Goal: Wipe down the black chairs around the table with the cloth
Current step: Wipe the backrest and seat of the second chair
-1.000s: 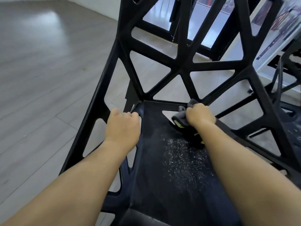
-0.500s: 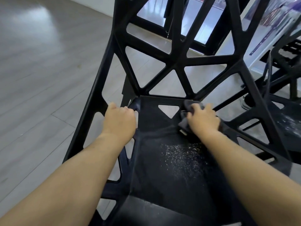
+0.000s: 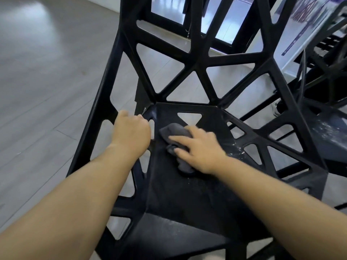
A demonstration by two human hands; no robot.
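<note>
left arm: bare, reaching forward from my lower left, wrist straight | left hand [image 3: 131, 134]: knuckles up, fingers curled over the left seat edge of the chair [image 3: 187, 194] | right arm: bare, angled in from my lower right | right hand [image 3: 199, 150]: palm down, fingers spread and straight, pressing flat on the cloth [image 3: 172, 129]

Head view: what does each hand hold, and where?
The left hand grips the black chair at the left edge of its seat. The right hand grips nothing: its straight fingers press the grey cloth flat on the seat.
</note>
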